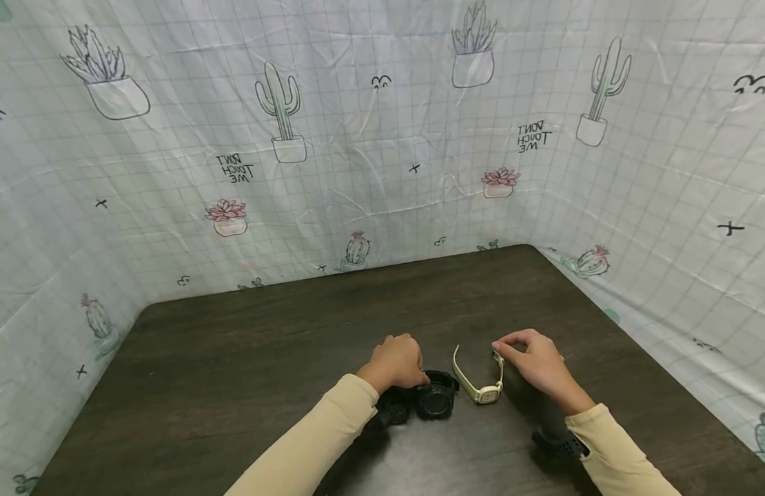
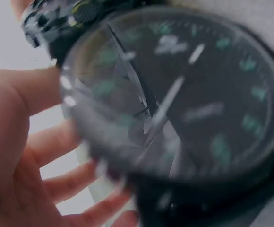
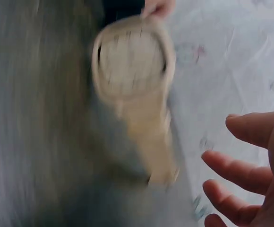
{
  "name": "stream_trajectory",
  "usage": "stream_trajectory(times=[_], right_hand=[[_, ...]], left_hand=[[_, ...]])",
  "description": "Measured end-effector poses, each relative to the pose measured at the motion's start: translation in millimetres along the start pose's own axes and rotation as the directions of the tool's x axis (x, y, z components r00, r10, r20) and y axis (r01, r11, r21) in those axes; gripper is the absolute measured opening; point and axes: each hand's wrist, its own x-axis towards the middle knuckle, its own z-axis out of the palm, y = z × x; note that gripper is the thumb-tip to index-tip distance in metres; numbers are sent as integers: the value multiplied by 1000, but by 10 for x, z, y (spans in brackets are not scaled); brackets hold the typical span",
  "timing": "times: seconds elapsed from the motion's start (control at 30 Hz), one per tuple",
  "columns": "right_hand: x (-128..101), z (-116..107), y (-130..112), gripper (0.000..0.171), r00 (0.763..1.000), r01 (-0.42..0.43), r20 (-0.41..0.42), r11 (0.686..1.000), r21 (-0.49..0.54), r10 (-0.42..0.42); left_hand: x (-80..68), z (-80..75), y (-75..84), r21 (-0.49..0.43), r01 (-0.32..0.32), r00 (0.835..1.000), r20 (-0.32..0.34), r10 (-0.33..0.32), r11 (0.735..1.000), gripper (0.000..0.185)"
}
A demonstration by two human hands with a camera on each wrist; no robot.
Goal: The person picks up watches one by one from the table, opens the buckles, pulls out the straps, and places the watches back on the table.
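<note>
Two black watches stand side by side on the table in the head view. My left hand (image 1: 397, 362) holds the larger black watch (image 1: 435, 402) by its upper strap, fingertips at its edge. Its round dial with green numerals fills much of the left wrist view, hiding the fingertips. The smaller black watch (image 1: 395, 412) is partly under my left wrist. To the right stands a beige watch (image 1: 488, 395), its strap curving back in a U. My right hand (image 1: 534, 358) hovers by one strap end. Its fingers (image 3: 238, 172) are apart from the blurred watch in the right wrist view.
Both watches and hands are over a dark wooden table (image 1: 233, 365). A white cactus-print cloth (image 1: 358, 138) hangs around its back and sides. A black perforated strap (image 1: 568, 444) sits at my right sleeve cuff.
</note>
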Motion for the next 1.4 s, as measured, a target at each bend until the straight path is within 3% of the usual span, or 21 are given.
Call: stream_trajectory(times=[0.13,0.3,0.4,0.5,0.6,0.7,0.83,1.07,1.23,1.4], right_hand=[[-71,87,-269,19,989,148,-28,989,-5,-148],[-183,226,-506,11,973,218,82,976,4,-218],[-225,267,-578,15,965,207,153,977,45,-212],[-233,274,-619,24,946,204,224,967,150,-234],[-240,267,-662,29,925,202,269,947,251,-268],[-264,264,-720,25,924,226,248,939,259,-290],[-323,276,-794,17,925,322,153,930,177,-349],[-431,362,-857,17,846,530,9,844,88,-532],[-494,364,-920,21,813,582,-17,811,57,-582],[-530,354,-953,22,817,577,-35,814,63,-576]], left_hand=[[-46,31,-29,-8,-30,998,-58,29,1000,36],[-206,-27,-17,-2,-85,980,-183,83,996,26],[-332,-98,15,25,-150,951,-268,151,988,20],[-467,-159,43,67,-202,913,-349,212,977,15],[-593,-202,52,102,-216,876,-419,239,971,13],[-692,-222,44,107,-214,859,-454,239,971,14],[-787,-231,27,85,-220,865,-445,234,972,14],[-888,-275,23,40,-262,899,-353,259,964,20],[-928,-315,21,43,-300,895,-332,296,953,17],[-982,-329,-9,15,-330,878,-363,312,944,18]])
